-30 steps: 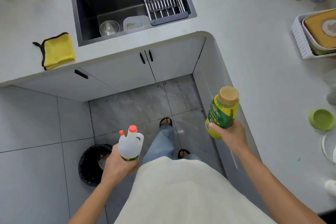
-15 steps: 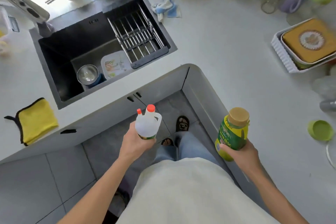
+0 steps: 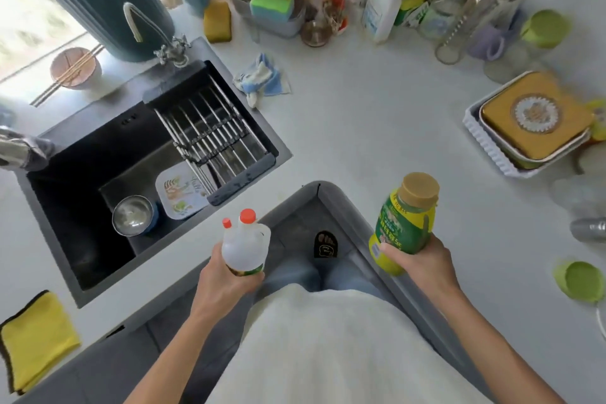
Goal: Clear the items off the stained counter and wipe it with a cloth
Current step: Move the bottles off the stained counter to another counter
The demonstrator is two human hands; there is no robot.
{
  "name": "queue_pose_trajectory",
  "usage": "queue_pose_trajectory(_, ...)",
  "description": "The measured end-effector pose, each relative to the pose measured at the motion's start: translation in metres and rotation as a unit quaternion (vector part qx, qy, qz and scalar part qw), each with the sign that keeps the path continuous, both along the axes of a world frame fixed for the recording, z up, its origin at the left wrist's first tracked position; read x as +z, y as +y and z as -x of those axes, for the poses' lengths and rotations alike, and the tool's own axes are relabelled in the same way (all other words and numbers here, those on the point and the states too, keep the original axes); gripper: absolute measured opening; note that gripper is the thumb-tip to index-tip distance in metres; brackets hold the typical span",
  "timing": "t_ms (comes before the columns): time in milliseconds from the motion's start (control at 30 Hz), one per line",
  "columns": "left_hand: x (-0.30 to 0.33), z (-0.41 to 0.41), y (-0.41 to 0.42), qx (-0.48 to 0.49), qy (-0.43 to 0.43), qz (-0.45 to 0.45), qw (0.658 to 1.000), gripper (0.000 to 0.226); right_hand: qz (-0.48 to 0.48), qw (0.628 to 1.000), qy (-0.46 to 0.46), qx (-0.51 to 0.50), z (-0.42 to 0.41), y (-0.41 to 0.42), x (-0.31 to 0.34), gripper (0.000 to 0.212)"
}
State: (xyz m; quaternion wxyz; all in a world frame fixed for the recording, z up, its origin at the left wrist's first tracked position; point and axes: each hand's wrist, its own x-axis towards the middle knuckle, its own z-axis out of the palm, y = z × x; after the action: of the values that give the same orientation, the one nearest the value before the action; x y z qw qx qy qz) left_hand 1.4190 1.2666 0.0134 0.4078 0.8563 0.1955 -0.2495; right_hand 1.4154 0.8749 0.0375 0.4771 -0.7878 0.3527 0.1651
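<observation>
Both hands (image 3: 226,279) hold bottles (image 3: 244,249).

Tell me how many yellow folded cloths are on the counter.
1: the yellow cloth lies on the counter at the lower left, left of the sink. Others may be hidden in the clutter at the back.

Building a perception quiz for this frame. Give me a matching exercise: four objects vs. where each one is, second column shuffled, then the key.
Things:
1. white jug with red caps
2. yellow-green bottle
3. yellow cloth
4. steel bowl

Places:
A. inside the sink
B. held in the right hand
C. flat on the counter, left of the sink
D. held in the left hand

Pairs: 1-D, 2-B, 3-C, 4-A
</observation>
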Motion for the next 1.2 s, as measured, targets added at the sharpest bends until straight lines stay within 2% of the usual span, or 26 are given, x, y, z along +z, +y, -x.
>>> queue_pose_trajectory(100, 0.004, -0.018, 0.01, 0.009, 0.006, -0.013, 1.0, 0.079, 0.009, 1.0, -0.019, -0.002, -0.043, 0.008, 0.004, 0.041)
queue_pose_trajectory(333, 0.016, -0.122, -0.005, -0.067, -0.056, 0.01, 0.996, 0.082, 0.016, 0.998, -0.052, -0.041, -0.129, 0.021, 0.009, 0.052)
queue_pose_trajectory(567, 0.022, -0.265, -0.07, -0.161, -0.086, 0.07, 0.981, 0.075, 0.015, 0.984, -0.106, -0.142, -0.2, 0.018, 0.014, 0.053)
queue_pose_trajectory(767, 0.013, -0.355, -0.146, -0.218, -0.134, 0.092, 0.962, 0.083, 0.031, 0.966, -0.159, -0.2, -0.265, -0.002, 0.005, 0.05)
queue_pose_trajectory(933, -0.01, -0.4, -0.2, -0.201, -0.164, 0.102, 0.96, 0.083, 0.044, 0.961, -0.186, -0.2, -0.317, -0.025, -0.017, 0.053)
queue_pose_trajectory(1200, -0.035, -0.437, -0.24, -0.153, -0.191, 0.139, 0.96, 0.084, 0.05, 0.951, -0.24, -0.19, -0.375, -0.044, -0.042, 0.042)
